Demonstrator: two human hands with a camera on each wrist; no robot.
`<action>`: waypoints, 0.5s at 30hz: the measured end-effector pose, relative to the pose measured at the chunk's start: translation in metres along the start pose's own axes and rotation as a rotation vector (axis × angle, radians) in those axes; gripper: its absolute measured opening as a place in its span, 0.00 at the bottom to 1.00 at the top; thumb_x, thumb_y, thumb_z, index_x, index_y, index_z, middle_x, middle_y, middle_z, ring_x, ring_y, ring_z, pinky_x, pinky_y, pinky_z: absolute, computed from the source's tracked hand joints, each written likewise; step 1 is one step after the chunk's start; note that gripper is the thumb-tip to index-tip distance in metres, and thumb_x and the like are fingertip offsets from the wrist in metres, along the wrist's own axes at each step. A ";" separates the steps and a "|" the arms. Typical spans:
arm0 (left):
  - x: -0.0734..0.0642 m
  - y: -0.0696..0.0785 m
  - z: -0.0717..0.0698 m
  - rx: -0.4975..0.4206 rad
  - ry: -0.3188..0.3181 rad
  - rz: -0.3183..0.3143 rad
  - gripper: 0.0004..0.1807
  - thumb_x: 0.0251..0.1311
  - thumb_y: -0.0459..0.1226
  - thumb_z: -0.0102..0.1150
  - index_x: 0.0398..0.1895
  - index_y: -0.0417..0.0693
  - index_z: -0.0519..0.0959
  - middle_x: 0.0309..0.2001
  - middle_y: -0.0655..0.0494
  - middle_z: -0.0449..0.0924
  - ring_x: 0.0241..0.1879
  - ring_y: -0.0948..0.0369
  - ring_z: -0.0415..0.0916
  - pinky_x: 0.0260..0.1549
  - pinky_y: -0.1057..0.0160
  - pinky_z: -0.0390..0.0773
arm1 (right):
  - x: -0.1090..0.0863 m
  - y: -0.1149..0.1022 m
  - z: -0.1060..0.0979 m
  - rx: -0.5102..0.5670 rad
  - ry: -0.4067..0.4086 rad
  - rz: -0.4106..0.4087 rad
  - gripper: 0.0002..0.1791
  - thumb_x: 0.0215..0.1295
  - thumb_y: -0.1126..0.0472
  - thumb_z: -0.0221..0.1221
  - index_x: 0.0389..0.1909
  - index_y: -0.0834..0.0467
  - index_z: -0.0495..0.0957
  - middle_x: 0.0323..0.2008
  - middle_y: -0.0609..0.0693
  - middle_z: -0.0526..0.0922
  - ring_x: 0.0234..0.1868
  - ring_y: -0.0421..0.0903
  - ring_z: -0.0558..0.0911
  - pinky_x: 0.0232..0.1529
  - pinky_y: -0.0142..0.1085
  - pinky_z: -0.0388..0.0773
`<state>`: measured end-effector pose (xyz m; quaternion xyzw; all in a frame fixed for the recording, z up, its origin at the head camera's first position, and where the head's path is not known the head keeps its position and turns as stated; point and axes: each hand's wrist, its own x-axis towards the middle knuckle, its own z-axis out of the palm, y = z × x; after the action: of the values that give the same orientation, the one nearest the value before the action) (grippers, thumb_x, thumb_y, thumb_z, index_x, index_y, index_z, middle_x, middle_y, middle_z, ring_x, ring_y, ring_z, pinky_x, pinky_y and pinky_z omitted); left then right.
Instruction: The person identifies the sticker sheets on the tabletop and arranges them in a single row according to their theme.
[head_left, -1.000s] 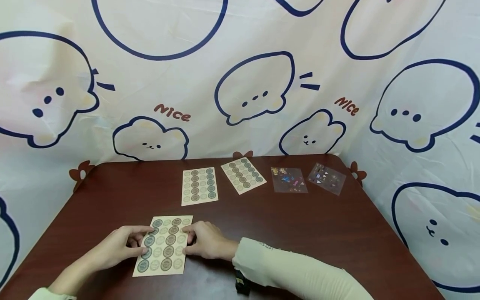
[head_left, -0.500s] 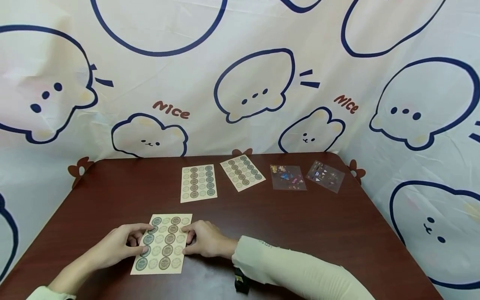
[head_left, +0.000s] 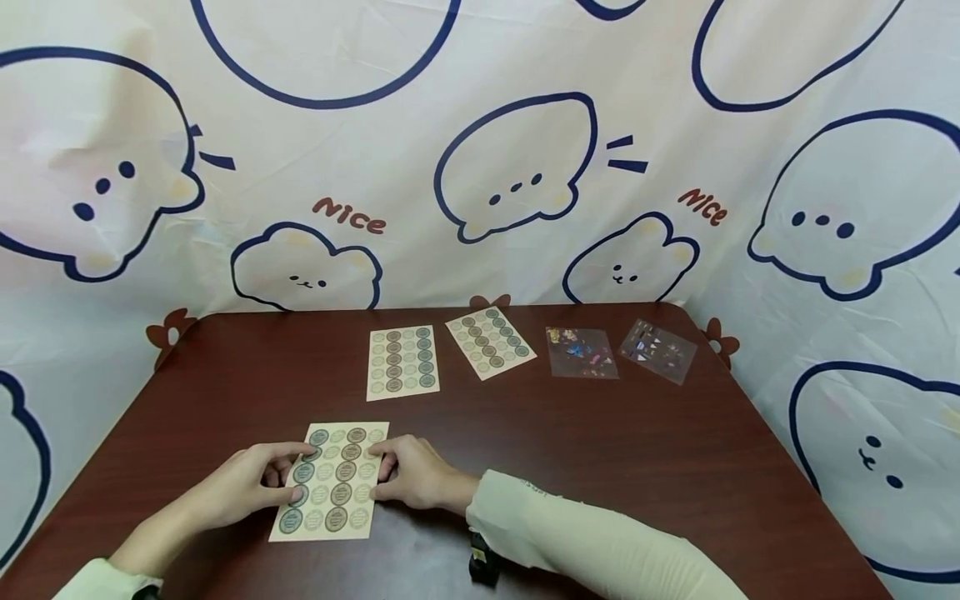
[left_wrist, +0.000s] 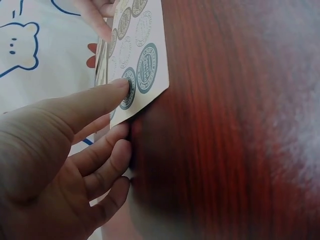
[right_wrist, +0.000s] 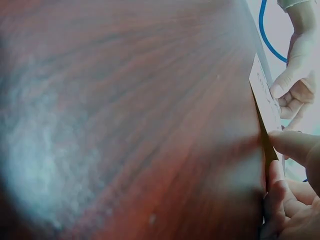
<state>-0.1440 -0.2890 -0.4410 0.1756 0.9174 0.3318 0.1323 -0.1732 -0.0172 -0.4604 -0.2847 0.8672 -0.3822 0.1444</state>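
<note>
A cream sticker sheet (head_left: pixel 330 487) with rows of round printed seals is held between both hands just over the near left part of the table. The left hand (head_left: pixel 236 492) pinches its left edge, thumb on top and other fingers curled beneath, as the left wrist view shows with the thumb (left_wrist: pixel 112 89) pressed on a dark seal. On the opposite edge, the right hand (head_left: pixel 423 475) pinches with thumb and fingers. In the right wrist view the sheet (right_wrist: pixel 265 95) appears nearly edge-on, with a shadowed gap under it.
Two similar sticker sheets, one straight (head_left: pixel 402 362) and one slanted (head_left: pixel 491 342), lie at the table's back. To their right lie a clear sheet with colourful bits (head_left: pixel 581 353) and another clear sheet (head_left: pixel 658 351). A patterned curtain (head_left: pixel 495 167) hangs behind the brown table (head_left: pixel 600 450).
The view shifts slightly with the head. Both hands keep their hold on the sticker sheet, which stays in nearly the same place; the other sheets lie still.
</note>
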 end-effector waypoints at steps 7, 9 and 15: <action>0.001 -0.002 0.002 0.033 0.028 -0.036 0.32 0.55 0.39 0.74 0.62 0.36 0.75 0.28 0.60 0.74 0.22 0.71 0.65 0.22 0.69 0.67 | 0.003 0.000 0.002 -0.033 0.016 0.007 0.31 0.53 0.63 0.74 0.60 0.59 0.80 0.24 0.38 0.81 0.25 0.26 0.72 0.38 0.19 0.70; 0.001 -0.002 0.002 0.037 0.032 -0.030 0.32 0.55 0.39 0.74 0.62 0.36 0.76 0.28 0.60 0.74 0.22 0.71 0.65 0.22 0.69 0.67 | 0.004 0.000 0.001 -0.069 0.013 0.019 0.30 0.54 0.62 0.73 0.61 0.57 0.80 0.24 0.36 0.80 0.25 0.26 0.72 0.35 0.19 0.70; 0.000 -0.002 0.004 0.052 0.037 -0.026 0.31 0.54 0.38 0.74 0.61 0.38 0.76 0.27 0.61 0.73 0.22 0.72 0.64 0.22 0.69 0.67 | 0.002 -0.003 0.001 -0.172 0.004 0.059 0.31 0.54 0.58 0.73 0.62 0.51 0.80 0.22 0.31 0.78 0.24 0.26 0.71 0.28 0.22 0.68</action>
<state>-0.1435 -0.2881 -0.4458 0.1611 0.9302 0.3091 0.1151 -0.1731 -0.0208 -0.4585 -0.2699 0.9050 -0.3026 0.1290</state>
